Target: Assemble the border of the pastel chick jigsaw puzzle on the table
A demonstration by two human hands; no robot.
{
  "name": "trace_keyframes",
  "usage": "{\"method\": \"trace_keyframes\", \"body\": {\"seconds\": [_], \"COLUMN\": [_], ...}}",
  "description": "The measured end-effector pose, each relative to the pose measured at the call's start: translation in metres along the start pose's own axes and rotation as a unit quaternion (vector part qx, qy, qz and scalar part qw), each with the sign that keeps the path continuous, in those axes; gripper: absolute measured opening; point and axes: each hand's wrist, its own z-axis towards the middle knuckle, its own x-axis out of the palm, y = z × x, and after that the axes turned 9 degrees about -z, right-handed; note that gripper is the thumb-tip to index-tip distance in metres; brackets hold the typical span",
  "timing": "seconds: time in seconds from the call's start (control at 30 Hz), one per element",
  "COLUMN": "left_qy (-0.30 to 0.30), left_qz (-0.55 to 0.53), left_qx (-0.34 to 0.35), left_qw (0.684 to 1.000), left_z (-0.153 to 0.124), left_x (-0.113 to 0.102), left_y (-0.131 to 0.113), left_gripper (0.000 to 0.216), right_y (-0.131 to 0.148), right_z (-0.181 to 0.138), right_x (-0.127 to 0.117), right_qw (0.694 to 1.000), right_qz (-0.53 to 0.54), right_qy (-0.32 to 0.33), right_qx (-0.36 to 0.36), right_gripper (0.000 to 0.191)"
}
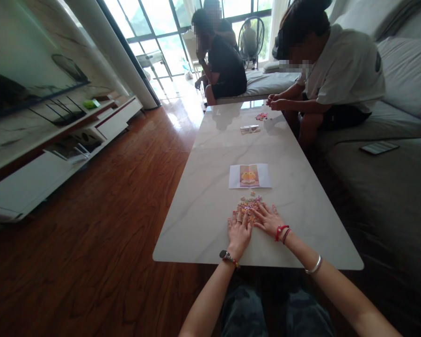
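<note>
A pile of small, mostly pink and orange jigsaw puzzle pieces lies on the white marbled table near its front end. My left hand rests flat against the pile's near left side, fingers spread. My right hand lies over the pile's right side, its fingers also spread. Neither hand grips anything, though the pieces beneath the fingers are partly hidden. Just beyond the pile lies a creased paper sheet with a picture of yellow figures on an orange ground.
Farther along the table are a small clear packet and another pile of pieces, beside a person in a white shirt. A person in black sits at the far end. A grey sofa flanks the right; a phone lies on it.
</note>
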Motion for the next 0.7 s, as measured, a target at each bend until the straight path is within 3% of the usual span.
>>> {"method": "trace_keyframes", "body": {"seconds": [0.37,0.7], "left_qy": [0.015,0.016], "left_qz": [-0.003,-0.033], "left_qx": [0.006,0.001], "left_qw": [1.0,0.999], "left_z": [0.03,0.032], "left_x": [0.0,-0.006], "left_y": [0.003,0.0], "left_gripper": [0.051,0.059], "right_y": [-0.011,-0.012], "right_z": [0.018,0.017], "right_x": [-0.001,-0.004], "right_qw": [1.0,0.999], "right_qz": [0.009,0.04], "right_qy": [0.001,-0.003], "right_qx": [0.01,0.014], "right_gripper": [0.058,0.06]}}
